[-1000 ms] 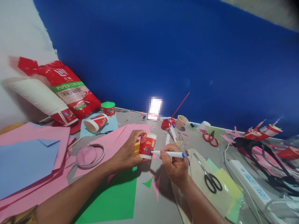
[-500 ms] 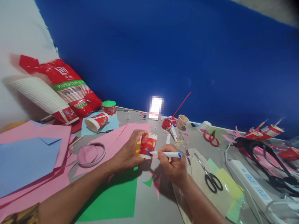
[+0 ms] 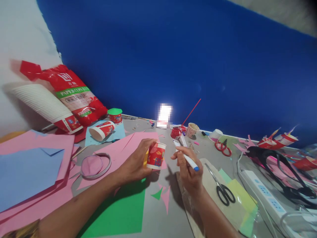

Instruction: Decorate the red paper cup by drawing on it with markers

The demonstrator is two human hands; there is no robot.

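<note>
From the head camera, I'm seeing my left hand [image 3: 135,163] wrapping round a small red paper cup [image 3: 156,155], fingers curling behind it and thumb on the near side, holding it upright just above the pink paper [image 3: 119,153] on the worktop [image 3: 158,215]. A yellow strip is showing on the cup's left side, against my fingers. My right hand [image 3: 189,172] is pinching a white marker [image 3: 186,156] with a blue end; the marker is slanting, its tip pointing up and away, and it is standing clear of the cup, a small gap between them. So both hands are clamped, each on its own thing, and the two hands are sitting near each other, not touching.

Under my forearms a green sheet [image 3: 121,208] is lying on the worktop, with small pink and green scraps beside it. Black-handled scissors [image 3: 223,190] are resting just right of my right hand on a pale sheet. Left of the cup a clear ring of tape [image 3: 95,165] is lying on the pink paper. Farther back, a red bag of paper cups [image 3: 71,91] is leaning against the wall beside a white stack of cups [image 3: 42,104], and one cup is lying on its side [image 3: 101,129]. Red-handled scissors [image 3: 224,147] are sitting well off to the right, and a white power strip [image 3: 264,191] is running along the right edge.
</note>
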